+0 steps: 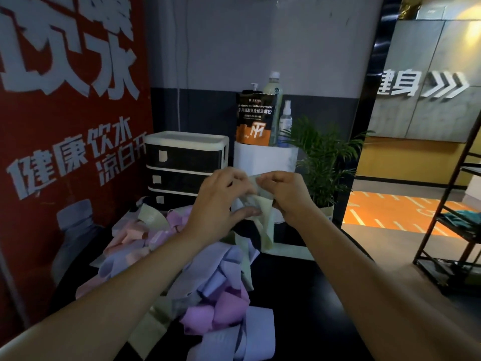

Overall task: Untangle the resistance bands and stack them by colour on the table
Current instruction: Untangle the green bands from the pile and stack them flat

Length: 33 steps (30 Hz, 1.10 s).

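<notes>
A tangled heap of resistance bands point(208, 282) in lilac, purple, pink and pale green lies on the dark table point(299, 295). Both hands are raised above the heap, close together. My left hand point(221, 201) and my right hand point(283, 196) pinch the same pale green band point(265, 217), which hangs from between them down toward the heap. The band's upper end is hidden by my fingers. A second pale green band point(152, 217) lies at the heap's far left, beside pink bands point(130, 233).
A black-and-white drawer unit point(184, 162) stands at the back of the table. Right of it is a white container point(265, 160) holding a pouch, bottles and a spray bottle. A potted plant point(322, 162) is at the back right, a metal rack point(453, 217) at the far right.
</notes>
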### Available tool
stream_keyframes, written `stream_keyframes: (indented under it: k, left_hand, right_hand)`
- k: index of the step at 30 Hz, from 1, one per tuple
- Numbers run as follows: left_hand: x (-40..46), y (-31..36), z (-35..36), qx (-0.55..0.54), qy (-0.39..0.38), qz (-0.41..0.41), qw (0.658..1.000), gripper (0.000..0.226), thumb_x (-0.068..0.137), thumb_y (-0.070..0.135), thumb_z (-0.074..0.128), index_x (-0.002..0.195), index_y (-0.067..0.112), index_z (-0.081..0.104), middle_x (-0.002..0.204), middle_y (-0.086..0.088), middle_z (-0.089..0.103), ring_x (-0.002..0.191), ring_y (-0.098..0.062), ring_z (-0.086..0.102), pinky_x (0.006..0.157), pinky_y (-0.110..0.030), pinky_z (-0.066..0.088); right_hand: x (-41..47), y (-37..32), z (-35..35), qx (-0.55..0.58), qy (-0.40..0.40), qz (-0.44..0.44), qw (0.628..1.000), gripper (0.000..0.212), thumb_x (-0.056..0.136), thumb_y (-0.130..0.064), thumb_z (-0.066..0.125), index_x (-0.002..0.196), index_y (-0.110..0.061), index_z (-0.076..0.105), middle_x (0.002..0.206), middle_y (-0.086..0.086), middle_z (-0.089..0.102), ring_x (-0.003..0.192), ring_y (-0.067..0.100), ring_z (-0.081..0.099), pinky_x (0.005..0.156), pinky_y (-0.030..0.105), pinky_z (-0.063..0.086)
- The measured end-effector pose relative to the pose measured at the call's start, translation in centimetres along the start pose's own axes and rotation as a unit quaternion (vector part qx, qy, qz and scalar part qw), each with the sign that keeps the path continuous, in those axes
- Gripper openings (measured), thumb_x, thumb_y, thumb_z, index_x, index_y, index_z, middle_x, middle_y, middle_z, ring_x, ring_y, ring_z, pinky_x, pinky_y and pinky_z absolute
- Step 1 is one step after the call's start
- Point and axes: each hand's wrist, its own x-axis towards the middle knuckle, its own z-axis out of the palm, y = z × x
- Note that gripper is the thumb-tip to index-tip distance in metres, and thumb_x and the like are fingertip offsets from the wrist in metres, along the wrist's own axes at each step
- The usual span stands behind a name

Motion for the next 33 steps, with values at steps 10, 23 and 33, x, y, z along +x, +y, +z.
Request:
stream_keyframes:
  k: [10, 23, 33]
  left_hand:
    - [3.0, 0.7, -0.8, -0.327, 0.018, -0.229, 0.917, 0.012, 0.091, 0.021, 0.059, 0.097, 0.01, 0.059, 0.089, -0.008, 0.065, 0.081, -0.018, 0.062, 0.075, -0.038, 0.051]
    - [5.0, 2.2, -0.9, -0.391, -0.023, -0.247, 0.886, 0.016, 0.097, 0.016, 0.046, 0.086, 0.015, 0.058, 0.082, 0.001, 0.062, 0.075, -0.004, 0.06, 0.068, -0.021, 0.051]
    - [5.5, 3.2, 0.6, -0.342, -0.085, -0.265, 0.897, 0.03, 0.083, 0.019, 0.068, 0.108, 0.017, 0.053, 0.101, 0.001, 0.063, 0.093, -0.01, 0.061, 0.084, -0.024, 0.05]
  right_hand:
    - [-1.2, -1.1, -2.1, 0.14, -0.128, 0.065, 0.98, 0.037, 0.091, -0.04, 0.052, 0.098, -0.006, 0.064, 0.089, 0.009, 0.071, 0.084, 0.021, 0.067, 0.086, 0.034, 0.055]
    - [-1.2, -4.0, -2.5, 0.051, -0.042, -0.111, 0.992, 0.011, 0.09, -0.001, 0.056, 0.097, 0.0, 0.064, 0.08, 0.004, 0.067, 0.067, 0.008, 0.065, 0.061, 0.018, 0.055]
    - [-1.3, -4.6, -4.4, 0.041, 0.013, -0.102, 0.994, 0.011, 0.09, 0.001, 0.055, 0.095, 0.0, 0.064, 0.084, 0.009, 0.066, 0.076, 0.02, 0.065, 0.063, 0.025, 0.059]
